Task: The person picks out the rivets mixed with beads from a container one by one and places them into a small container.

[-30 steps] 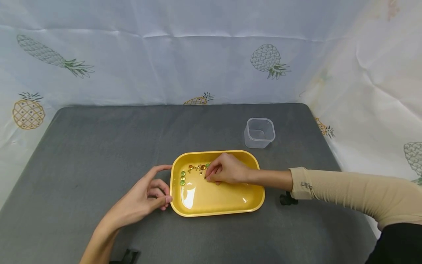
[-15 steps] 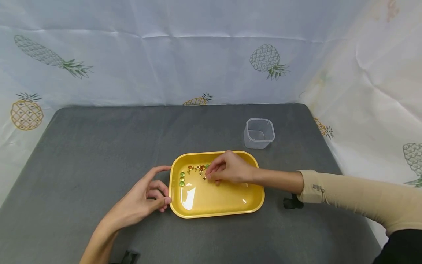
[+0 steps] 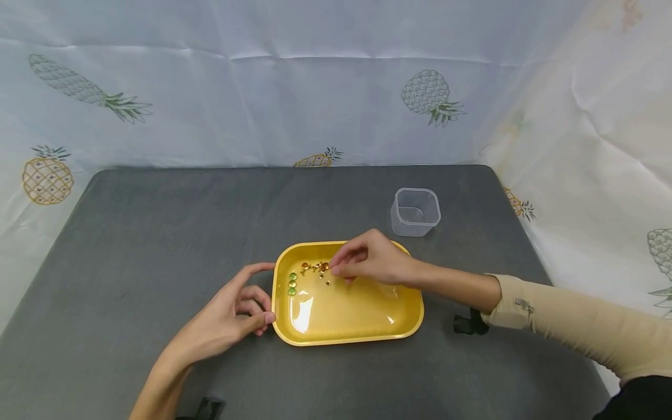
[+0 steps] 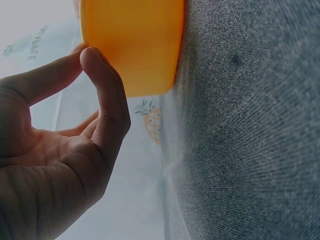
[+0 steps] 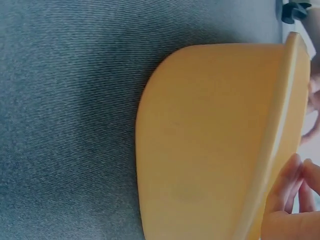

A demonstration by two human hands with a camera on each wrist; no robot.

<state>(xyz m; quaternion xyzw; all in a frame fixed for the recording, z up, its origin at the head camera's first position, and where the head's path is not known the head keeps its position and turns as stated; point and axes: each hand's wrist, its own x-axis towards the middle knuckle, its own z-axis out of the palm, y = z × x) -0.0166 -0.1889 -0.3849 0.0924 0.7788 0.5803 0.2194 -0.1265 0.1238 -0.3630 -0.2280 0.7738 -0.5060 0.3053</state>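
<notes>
A yellow tray (image 3: 346, 340) lies on the table, holding several green glass beads (image 3: 293, 284) in a short column. To their right is a row of small gold charms (image 3: 305, 266), with two small gold beads (image 3: 324, 280) below. My left hand (image 3: 231, 318) rests against the tray's left end, index fingertip at the upper corner and thumb at the rim; the other fingers bend loosely outside. My right hand (image 3: 375, 259) is over the tray, thumb and index fingertips close together by the right end of the charm row. Nothing shows between those fingertips, and the hand hides part of the tray.
A clear plastic container (image 3: 415, 213) stands behind the tray to the right. The grey table (image 3: 157, 245) meets a white pineapple-print cloth (image 3: 252, 111) at the back and right. A black strap piece (image 3: 469, 324) hangs at the right wrist.
My right hand has moved up and away from a small gold bead, which now lies uncovered in the tray. Green at the row's right end is now hidden. The left hand stays in place.
</notes>
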